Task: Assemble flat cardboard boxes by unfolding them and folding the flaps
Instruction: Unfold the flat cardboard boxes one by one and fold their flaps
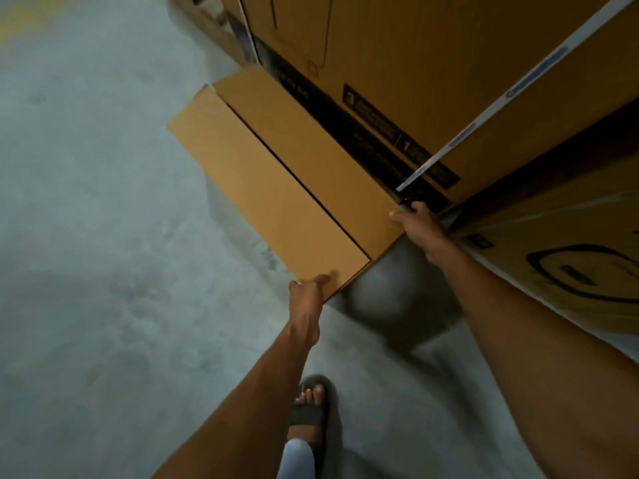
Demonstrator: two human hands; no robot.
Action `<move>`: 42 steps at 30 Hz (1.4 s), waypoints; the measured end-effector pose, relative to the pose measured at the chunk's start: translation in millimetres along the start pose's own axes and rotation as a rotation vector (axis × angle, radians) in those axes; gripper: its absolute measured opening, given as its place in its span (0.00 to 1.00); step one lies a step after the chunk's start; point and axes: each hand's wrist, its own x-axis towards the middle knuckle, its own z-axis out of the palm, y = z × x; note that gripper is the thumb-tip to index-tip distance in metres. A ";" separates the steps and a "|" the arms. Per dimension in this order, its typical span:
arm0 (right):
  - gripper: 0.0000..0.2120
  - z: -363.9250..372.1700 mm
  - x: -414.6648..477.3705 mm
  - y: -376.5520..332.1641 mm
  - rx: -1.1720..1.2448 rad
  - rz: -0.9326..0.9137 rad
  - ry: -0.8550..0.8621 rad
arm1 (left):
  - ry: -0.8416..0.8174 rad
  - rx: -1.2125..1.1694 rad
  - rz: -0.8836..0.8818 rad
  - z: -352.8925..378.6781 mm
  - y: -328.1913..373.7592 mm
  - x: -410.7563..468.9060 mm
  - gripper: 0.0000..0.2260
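Cardboard box (276, 174): centre of the frame, long, its two top flaps folded flat and meeting along a dark seam, its far side against the stacked cartons.
Left grip (307, 295): clamped on the box's near left corner, thumb on top of the flap.
Right grip (420, 226): fingers curled over the near right corner.
Stacked cartons (415, 63): upper right, large, printed in black, crossed by a white strip (518, 88).
Concrete floor (86, 202): left, with a shadow under the box's near end.
Sandalled foot (311, 409): bottom centre.
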 end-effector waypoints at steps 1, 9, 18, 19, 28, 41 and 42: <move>0.28 5.8 12.2 5.1 -0.034 0.008 -0.025 | -0.020 -0.013 -0.011 1.3 -4.0 9.0 0.25; 0.34 10.9 9.7 -9.0 -0.091 -0.161 -0.003 | 0.045 -0.145 0.253 -24.9 0.3 1.0 0.30; 0.25 -30.8 -161.1 -133.0 0.120 -0.326 0.016 | 0.061 -0.258 0.503 -100.8 122.1 -175.2 0.25; 0.24 -40.5 -187.8 -146.0 0.124 -0.338 0.017 | 0.065 -0.251 0.518 -109.4 129.7 -206.5 0.26; 0.20 -160.8 -498.6 -226.0 0.332 -0.639 0.058 | 0.075 -0.208 0.843 -179.3 153.8 -552.1 0.31; 0.18 -364.1 -856.3 -178.7 0.552 -1.084 0.296 | -0.016 -0.215 1.311 -174.4 43.1 -930.5 0.26; 0.18 -372.9 -866.9 -171.9 0.564 -1.086 0.324 | -0.027 -0.205 1.321 -169.9 36.8 -942.2 0.25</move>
